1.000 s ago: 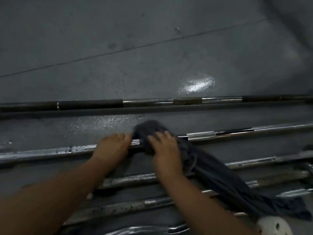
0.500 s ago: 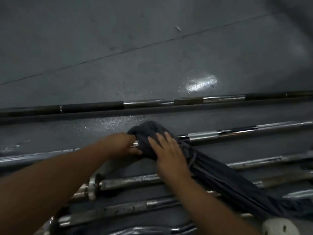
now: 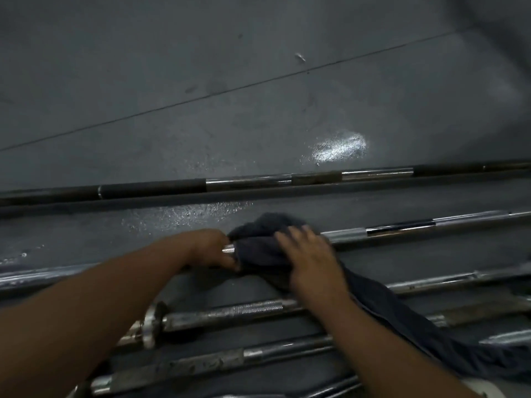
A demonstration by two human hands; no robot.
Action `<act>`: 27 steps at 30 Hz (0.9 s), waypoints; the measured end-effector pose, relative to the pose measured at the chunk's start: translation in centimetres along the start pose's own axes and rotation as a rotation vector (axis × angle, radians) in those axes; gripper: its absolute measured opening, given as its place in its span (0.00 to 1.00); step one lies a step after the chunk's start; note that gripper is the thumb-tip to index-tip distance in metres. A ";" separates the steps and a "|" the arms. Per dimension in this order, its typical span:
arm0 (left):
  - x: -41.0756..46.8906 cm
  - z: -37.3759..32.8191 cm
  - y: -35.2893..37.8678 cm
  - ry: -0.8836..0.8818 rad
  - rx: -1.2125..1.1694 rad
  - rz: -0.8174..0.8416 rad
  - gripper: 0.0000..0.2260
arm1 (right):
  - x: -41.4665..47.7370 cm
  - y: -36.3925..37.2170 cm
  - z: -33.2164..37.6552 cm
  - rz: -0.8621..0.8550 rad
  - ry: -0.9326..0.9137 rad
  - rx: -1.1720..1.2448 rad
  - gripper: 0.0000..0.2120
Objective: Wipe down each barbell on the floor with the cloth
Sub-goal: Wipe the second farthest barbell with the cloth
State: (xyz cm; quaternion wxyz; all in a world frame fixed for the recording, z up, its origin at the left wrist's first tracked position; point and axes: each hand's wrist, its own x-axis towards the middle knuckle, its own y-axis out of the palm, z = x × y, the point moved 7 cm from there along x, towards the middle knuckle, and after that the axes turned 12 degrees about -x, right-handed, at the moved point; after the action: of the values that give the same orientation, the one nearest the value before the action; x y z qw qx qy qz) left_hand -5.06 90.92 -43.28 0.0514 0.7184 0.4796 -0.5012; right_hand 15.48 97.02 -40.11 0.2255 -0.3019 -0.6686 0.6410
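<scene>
The left hand (image 3: 211, 248) had slid along the second barbell (image 3: 402, 229) until it sat right against the cloth (image 3: 258, 242), its fingers now curled round the shaft where a second before they lay flatter and further off; the right hand (image 3: 311, 261) kept its fingers straight, pressing the dark cloth over that same bar; to my eye the wipe was mid-stroke, with the far barbell (image 3: 253, 182) and the nearer barbells (image 3: 230, 311) waiting on the floor (image 3: 201, 81); no brand, label or lettering could be read anywhere.
</scene>
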 end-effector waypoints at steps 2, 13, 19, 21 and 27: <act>-0.5 0.4 -0.1 -0.001 0.185 -0.151 0.20 | -0.1 0.8 -5.8 0.014 0.156 -0.054 0.38; 0.1 0.2 -0.4 -0.024 -0.003 -0.020 0.24 | 0.1 -0.3 0.7 0.020 0.023 0.026 0.36; -2.2 -0.2 1.9 0.082 0.513 -0.464 0.13 | -0.4 -0.2 -0.7 0.074 0.370 0.070 0.30; -0.6 0.4 1.5 0.033 0.250 -0.199 0.14 | -0.1 -0.8 4.7 0.057 0.213 0.129 0.31; -2.1 0.2 -0.2 0.033 0.269 -0.247 0.13 | 0.3 -0.1 -6.5 0.038 0.280 -0.010 0.26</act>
State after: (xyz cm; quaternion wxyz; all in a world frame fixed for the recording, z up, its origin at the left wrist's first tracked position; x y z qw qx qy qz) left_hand -5.43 89.59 -41.70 -0.1150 0.6626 0.4936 -0.5515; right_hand 19.69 101.93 -39.52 0.3031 -0.4020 -0.6279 0.5936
